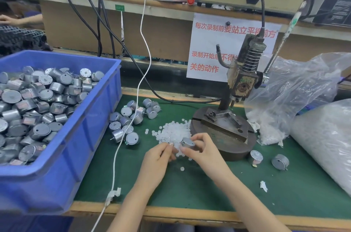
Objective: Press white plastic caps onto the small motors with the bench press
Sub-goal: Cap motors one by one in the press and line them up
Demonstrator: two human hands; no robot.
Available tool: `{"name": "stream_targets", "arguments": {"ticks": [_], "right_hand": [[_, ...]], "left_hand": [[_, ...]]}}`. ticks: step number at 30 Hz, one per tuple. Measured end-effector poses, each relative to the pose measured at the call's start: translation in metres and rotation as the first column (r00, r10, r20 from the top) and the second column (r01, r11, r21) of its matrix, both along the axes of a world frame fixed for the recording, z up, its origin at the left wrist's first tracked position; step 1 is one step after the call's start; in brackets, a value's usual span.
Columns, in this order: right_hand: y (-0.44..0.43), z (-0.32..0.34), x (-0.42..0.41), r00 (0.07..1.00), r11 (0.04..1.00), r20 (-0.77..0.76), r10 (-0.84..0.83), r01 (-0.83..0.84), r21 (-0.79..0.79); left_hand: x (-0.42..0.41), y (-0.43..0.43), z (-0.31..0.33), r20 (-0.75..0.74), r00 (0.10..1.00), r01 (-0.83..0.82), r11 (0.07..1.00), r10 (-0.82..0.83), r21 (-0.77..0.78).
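While both my hands hover over cap pile (173, 133) on green tabletop (190, 190), right hand (203, 148) grips one motor (187, 142), fingers curled round it, just in front of press base (228, 148). Left hand (158, 153) close beside it, fingertips pinched together toward motor; cannot tell if cap sits between them. Press (242, 79) upright behind pile. Blue bin (91, 136) full of motors at left, loose motors (131, 117) between bin and caps. Two more motors (256, 156) right of base. Plastic bags (294, 89) far right.
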State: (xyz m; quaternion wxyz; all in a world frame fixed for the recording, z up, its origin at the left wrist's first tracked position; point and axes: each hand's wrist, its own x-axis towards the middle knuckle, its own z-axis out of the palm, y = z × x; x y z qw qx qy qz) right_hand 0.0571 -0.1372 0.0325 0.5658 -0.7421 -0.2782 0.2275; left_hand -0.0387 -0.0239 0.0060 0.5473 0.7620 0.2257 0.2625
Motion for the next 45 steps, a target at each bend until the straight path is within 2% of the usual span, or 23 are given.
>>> {"name": "stream_targets", "arguments": {"ticks": [3, 7, 16, 26, 45], "right_hand": [[-0.006, -0.01, -0.003, 0.993, 0.998, 0.117, 0.019, -0.012, -0.061], [-0.009, -0.02, -0.007, 0.973, 0.994, 0.23, 0.034, -0.009, -0.108], [-0.01, -0.029, -0.01, 0.897, 0.993, 0.437, 0.065, -0.016, -0.116], [-0.01, -0.034, -0.011, 0.838, 0.98, 0.523, 0.157, -0.067, -0.187], [-0.01, -0.03, -0.023, 0.708, 0.953, 0.654, 0.266, -0.094, -0.287]], "left_hand": [[0.0, 0.0, -0.001, 0.004, 1.0, -0.012, 0.999, 0.013, -0.035], [0.0, -0.001, -0.004, -0.015, 1.0, -0.006, 1.0, 0.006, 0.005], [0.001, -0.001, -0.004, -0.002, 1.0, -0.014, 1.0, 0.014, -0.005], [0.002, 0.0, -0.006, -0.038, 0.999, -0.028, 0.998, 0.03, 0.056], [0.001, 0.0, -0.007, -0.038, 0.999, -0.018, 0.997, 0.021, 0.071]]}}
